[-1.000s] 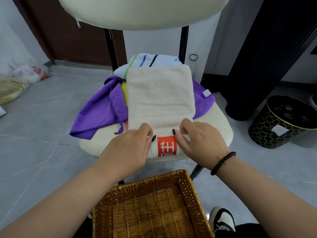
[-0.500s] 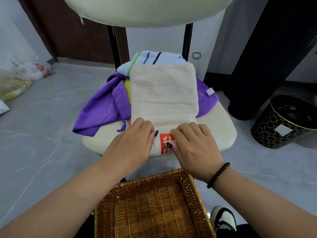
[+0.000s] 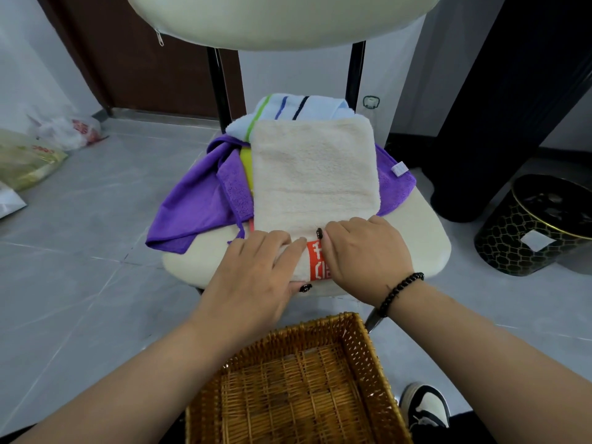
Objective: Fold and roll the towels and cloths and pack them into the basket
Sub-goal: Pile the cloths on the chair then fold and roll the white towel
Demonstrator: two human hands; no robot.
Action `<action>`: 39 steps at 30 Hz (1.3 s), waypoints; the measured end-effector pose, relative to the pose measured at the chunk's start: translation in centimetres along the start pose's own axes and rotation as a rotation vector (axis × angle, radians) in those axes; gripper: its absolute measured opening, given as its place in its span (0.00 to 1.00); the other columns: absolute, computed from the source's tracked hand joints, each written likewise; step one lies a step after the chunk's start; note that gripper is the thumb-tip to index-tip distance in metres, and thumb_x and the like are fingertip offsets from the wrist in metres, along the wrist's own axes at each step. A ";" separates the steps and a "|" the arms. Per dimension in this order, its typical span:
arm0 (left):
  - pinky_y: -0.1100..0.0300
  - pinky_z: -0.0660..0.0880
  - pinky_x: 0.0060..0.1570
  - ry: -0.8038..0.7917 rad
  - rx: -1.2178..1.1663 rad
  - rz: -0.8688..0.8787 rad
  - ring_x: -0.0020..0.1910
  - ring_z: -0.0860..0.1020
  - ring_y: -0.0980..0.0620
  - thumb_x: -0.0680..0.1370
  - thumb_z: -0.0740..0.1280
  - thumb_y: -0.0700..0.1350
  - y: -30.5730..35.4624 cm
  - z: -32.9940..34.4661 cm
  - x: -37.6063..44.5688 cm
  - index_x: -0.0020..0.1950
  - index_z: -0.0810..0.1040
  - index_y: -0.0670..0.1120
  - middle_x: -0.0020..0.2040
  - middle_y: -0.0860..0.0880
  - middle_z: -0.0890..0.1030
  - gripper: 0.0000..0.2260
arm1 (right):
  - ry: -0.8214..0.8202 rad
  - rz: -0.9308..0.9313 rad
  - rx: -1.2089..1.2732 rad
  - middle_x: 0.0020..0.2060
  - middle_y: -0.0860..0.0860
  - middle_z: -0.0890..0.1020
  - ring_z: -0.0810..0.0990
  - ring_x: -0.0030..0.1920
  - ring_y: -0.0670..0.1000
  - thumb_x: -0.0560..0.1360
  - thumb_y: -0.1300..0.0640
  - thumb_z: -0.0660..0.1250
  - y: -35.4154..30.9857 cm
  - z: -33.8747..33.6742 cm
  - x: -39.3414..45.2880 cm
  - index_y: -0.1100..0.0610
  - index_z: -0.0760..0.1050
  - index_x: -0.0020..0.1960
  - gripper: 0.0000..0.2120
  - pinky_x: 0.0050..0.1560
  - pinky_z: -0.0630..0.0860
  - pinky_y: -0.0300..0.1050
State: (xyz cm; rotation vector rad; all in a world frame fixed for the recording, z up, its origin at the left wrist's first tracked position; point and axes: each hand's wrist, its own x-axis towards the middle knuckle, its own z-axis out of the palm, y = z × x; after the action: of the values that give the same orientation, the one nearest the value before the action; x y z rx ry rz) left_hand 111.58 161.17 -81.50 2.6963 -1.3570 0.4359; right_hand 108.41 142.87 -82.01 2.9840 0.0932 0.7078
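Cream towel point(image 3: 312, 174) atop cream chair seat point(image 3: 426, 232); grey tiled floor point(image 3: 96, 251).

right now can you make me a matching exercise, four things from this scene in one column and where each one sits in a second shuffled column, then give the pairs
Things:
1. cream towel
2. purple cloth
3. wicker basket
4. black patterned bin

Places:
A. on the floor, to the right of the chair
B. nearest the camera, in front of the chair, nothing packed in it
C. on top of the pile, its near end under both hands
D. under the pile, hanging off the seat's left edge

Pairs: 1-C, 2-D, 3-B, 4-A

The left hand and right hand are rolling the towel's near end.
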 end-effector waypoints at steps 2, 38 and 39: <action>0.51 0.71 0.40 -0.001 0.020 0.010 0.45 0.74 0.45 0.75 0.57 0.53 0.0 -0.3 0.3 0.61 0.73 0.43 0.51 0.45 0.77 0.20 | -0.037 0.005 0.012 0.24 0.47 0.70 0.66 0.25 0.51 0.78 0.50 0.48 0.0 -0.1 0.2 0.52 0.62 0.32 0.18 0.31 0.66 0.44; 0.56 0.70 0.53 -0.198 -0.179 -0.114 0.54 0.69 0.53 0.80 0.55 0.57 0.1 -2.2 1.5 0.66 0.67 0.52 0.57 0.54 0.72 0.17 | -0.143 0.002 0.043 0.32 0.49 0.73 0.71 0.32 0.52 0.81 0.51 0.50 0.2 -3.0 0.1 0.55 0.71 0.37 0.18 0.36 0.74 0.51; 0.57 0.69 0.54 -0.238 -0.242 -0.131 0.55 0.68 0.54 0.80 0.56 0.57 -0.2 -2.2 1.8 0.66 0.66 0.54 0.57 0.55 0.71 0.17 | -0.058 -0.018 0.023 0.32 0.50 0.73 0.71 0.32 0.52 0.79 0.53 0.53 0.3 -3.0 -0.1 0.56 0.72 0.38 0.16 0.35 0.73 0.51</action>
State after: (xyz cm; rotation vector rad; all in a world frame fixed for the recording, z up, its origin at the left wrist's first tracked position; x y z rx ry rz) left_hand 112.30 160.41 -78.87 2.6744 -1.1828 -0.0614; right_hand 106.98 142.74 -79.36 3.0191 0.1255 0.6222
